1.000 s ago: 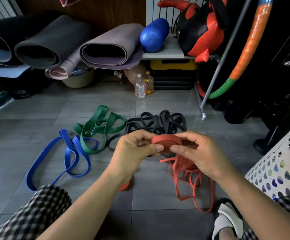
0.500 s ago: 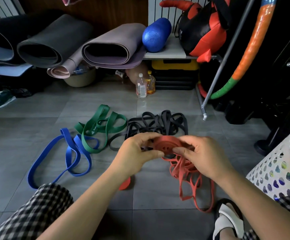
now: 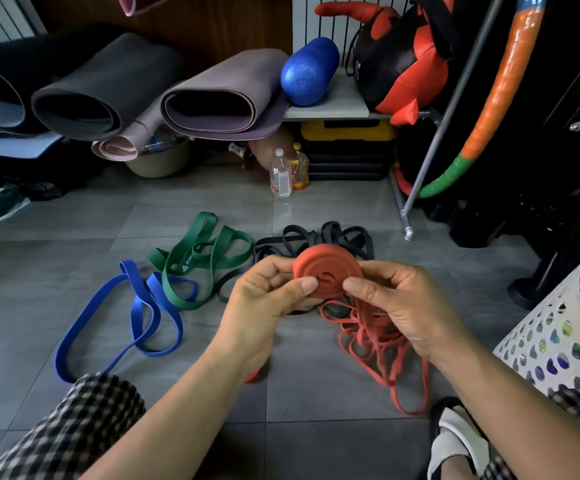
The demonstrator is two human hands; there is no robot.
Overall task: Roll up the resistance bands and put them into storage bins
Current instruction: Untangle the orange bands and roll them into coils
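Above the grey tiled floor (image 3: 74,258), the left hand (image 3: 264,303) and right hand (image 3: 402,306) pinch a flat red rubber band coil (image 3: 326,275) between thumbs and fingers. It looks nearly rolled. The loose red strands (image 3: 378,337), black bands (image 3: 330,237), green band (image 3: 209,251) and blue band (image 3: 136,317) lie unrolled near the white holey plastic bin (image 3: 558,327).

basket (image 3: 537,341): cut off by right edge, contents only coloured specks through holes | black bands (image 3: 347,237): partly behind red roll (image 3: 326,275) and right hand (image 3: 402,306) | red piece (image 3: 252,375) on floor (image 3: 74,237): mostly hidden under left hand (image 3: 264,310) wrist | green band (image 3: 212,251) print: too small to read
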